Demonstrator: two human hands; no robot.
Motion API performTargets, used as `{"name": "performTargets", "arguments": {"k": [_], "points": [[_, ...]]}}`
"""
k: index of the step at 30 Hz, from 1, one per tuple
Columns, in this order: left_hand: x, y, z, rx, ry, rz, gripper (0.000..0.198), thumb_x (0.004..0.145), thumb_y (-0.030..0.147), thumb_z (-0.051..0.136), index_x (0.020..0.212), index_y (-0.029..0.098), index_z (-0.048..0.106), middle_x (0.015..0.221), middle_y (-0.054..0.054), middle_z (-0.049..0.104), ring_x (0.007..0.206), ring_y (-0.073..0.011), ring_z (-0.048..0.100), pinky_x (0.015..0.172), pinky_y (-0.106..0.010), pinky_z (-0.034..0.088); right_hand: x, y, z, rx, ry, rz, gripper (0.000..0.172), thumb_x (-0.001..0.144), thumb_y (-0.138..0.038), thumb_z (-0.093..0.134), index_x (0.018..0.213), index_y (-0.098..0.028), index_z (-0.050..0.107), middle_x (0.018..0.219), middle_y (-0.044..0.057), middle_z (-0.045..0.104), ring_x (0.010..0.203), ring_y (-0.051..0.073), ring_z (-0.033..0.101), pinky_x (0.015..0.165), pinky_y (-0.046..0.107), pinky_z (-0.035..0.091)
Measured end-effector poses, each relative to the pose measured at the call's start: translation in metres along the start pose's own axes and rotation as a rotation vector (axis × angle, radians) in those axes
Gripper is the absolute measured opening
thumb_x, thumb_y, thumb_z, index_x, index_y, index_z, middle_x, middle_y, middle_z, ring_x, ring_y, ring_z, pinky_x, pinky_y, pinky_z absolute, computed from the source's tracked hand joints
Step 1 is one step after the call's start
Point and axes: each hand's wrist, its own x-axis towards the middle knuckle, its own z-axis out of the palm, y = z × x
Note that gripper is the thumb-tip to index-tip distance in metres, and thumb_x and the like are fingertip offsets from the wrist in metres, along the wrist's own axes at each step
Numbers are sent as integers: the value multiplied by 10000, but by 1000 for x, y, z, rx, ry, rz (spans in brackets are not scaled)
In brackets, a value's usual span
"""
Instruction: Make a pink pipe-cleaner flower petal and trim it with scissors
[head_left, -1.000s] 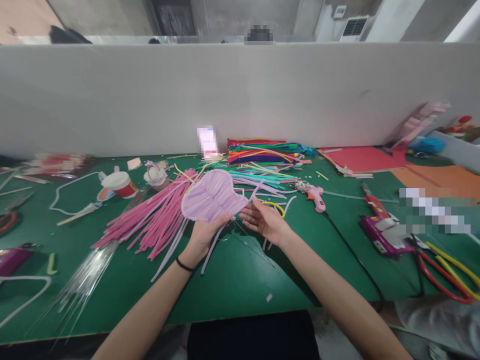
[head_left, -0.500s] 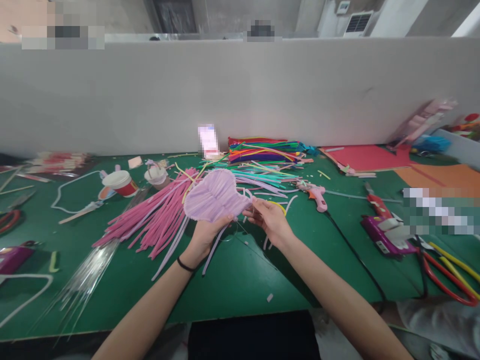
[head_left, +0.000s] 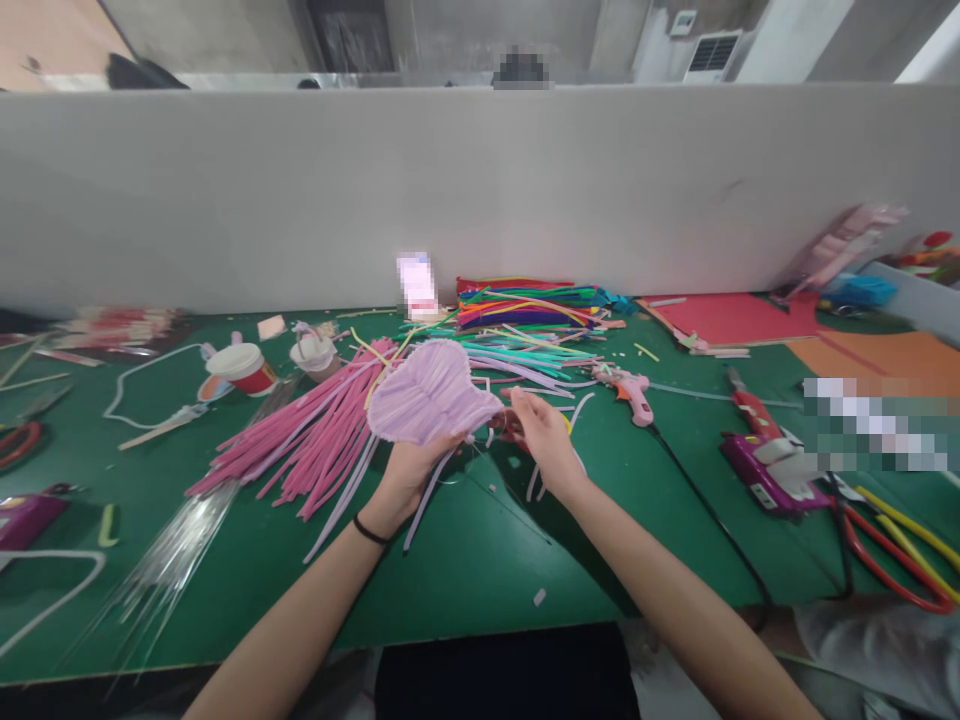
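The left hand [head_left: 415,466] clamped the lilac fuzzy leaf-shaped piece [head_left: 424,392], its tip toward the right hand [head_left: 549,440], whose grip was unclear.

Left hand [head_left: 416,468]: yours, bare. Right hand [head_left: 544,435]: yours, bare. Left forearm [head_left: 300,610] and right forearm [head_left: 675,590]: yours, bare as far as they show. Wristband [head_left: 370,530]: one, thin, black, around your left wrist. Garment [head_left: 506,670]: one, near-black, over your lap, partly in view; its finer details too dark to tell.
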Motion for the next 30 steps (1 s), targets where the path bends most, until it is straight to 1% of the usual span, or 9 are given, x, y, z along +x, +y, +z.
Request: {"name": "performTargets", "arguments": {"k": [2, 4, 9, 13, 17, 21, 27, 29, 30], "points": [[1, 1, -1, -12, 19, -7, 610, 518, 187, 872, 1101, 168, 691, 960, -86, 757, 873, -262, 704, 694, -311, 560, 1, 0, 0, 33, -56, 113, 460, 798, -614, 590, 889, -175, 689, 701, 43, 709, 679, 179, 686, 595, 265, 541], [2, 1, -2, -9, 24, -17, 631, 517, 192, 875, 1119, 167, 687, 936, -86, 760, 874, -265, 704, 709, -317, 557, 2, 1, -1, 18, -99, 139, 426, 771, -597, 635, 816, -175, 680, 743, 52, 722, 728, 174, 692, 628, 251, 536], [0, 0, -1, 7, -10, -28, 611, 541, 211, 865, 1124, 169, 686, 955, -90, 758, 826, -253, 710, 668, -304, 555, 2, 4, -1, -5, -93, 16, 304, 733, -503, 706, 777, -204, 677, 744, 18, 720, 758, 162, 678, 671, 251, 517], [0, 1, 1, 1, -15, -37, 570, 555, 216, 858, 1099, 174, 694, 919, -79, 761, 785, -234, 712, 630, -281, 557, 3, 4, 0, -34, -82, -81, 289, 735, -491, 710, 760, -203, 692, 774, 18, 724, 755, 170, 675, 750, 284, 526], [2, 5, -3, -73, 27, -94, 334, 576, 210, 846, 883, 141, 735, 811, -72, 758, 740, -197, 708, 616, -238, 554, 8, -2, -6, 286, -21, 64, 322, 777, -523, 659, 922, -236, 660, 977, 18, 719, 747, 168, 690, 741, 316, 555], [5, 9, -10, -208, 68, -146, 177, 637, 161, 799, 795, 133, 725, 794, -52, 750, 704, -141, 696, 598, -187, 546, 14, -13, -22, 513, -81, 245, 281, 843, -491, 578, 925, -230, 646, 827, -1, 699, 571, 114, 603, 767, 337, 560], [5, 9, -11, -285, 38, -192, 149, 686, 112, 758, 827, 115, 713, 771, -41, 739, 678, -123, 691, 591, -174, 555, 15, -20, -29, 539, -210, 264, 288, 886, -455, 518, 951, -219, 671, 718, -41, 647, 369, 42, 315, 617, 258, 527], [6, 9, -11, -326, 41, -189, 153, 711, 114, 738, 861, 131, 709, 780, -33, 740, 696, -126, 696, 590, -175, 554, 14, -16, -26, 523, -218, 278, 294, 879, -467, 527, 931, -219, 678, 697, -41, 641, 369, 40, 330, 581, 247, 520], [7, 9, -11, -345, 34, -181, 159, 731, 128, 724, 888, 139, 707, 794, -32, 742, 716, -131, 700, 599, -181, 557, 13, -13, -23, 502, -216, 290, 281, 866, -462, 551, 919, -219, 679, 693, -35, 643, 383, 44, 379, 574, 245, 523]]}}
